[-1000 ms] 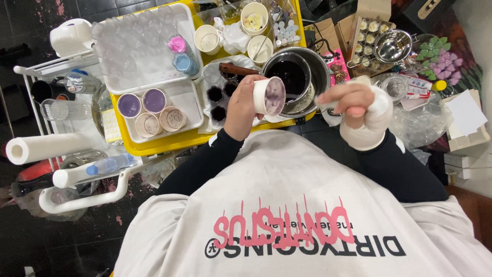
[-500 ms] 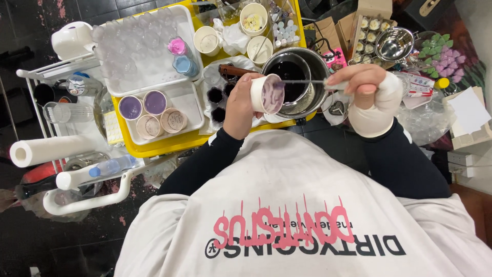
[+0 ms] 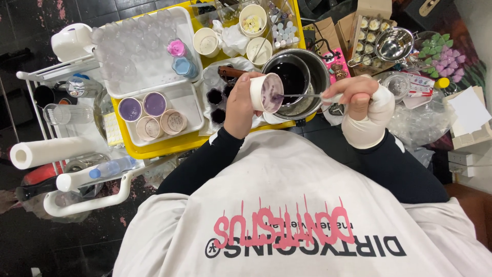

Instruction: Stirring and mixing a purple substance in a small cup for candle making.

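Observation:
My left hand (image 3: pixel 240 103) holds a small paper cup (image 3: pixel 266 92) tipped on its side, its mouth toward the right, with purple residue inside. My right hand (image 3: pixel 359 95), wrapped in a white bandage at the wrist, grips a thin metal spoon (image 3: pixel 302 96) whose tip reaches into the cup. Both hands hover over a steel pot (image 3: pixel 300 77) of dark liquid that sits on the yellow tray (image 3: pixel 154 149).
On the tray, a white bin (image 3: pixel 189 110) holds several cups of purple and beige wax (image 3: pixel 151 113). Pink and blue small containers (image 3: pixel 179 56), more paper cups (image 3: pixel 207 41), a dark mould (image 3: pixel 218 102). A paper roll (image 3: pixel 46 152) at left, a strainer (image 3: pixel 393 43) and wax flowers (image 3: pixel 441 51) at right.
My right hand has moved left and brought the spoon into the cup's mouth. The left hand has kept the cup tipped, shifting it slightly over the pot.

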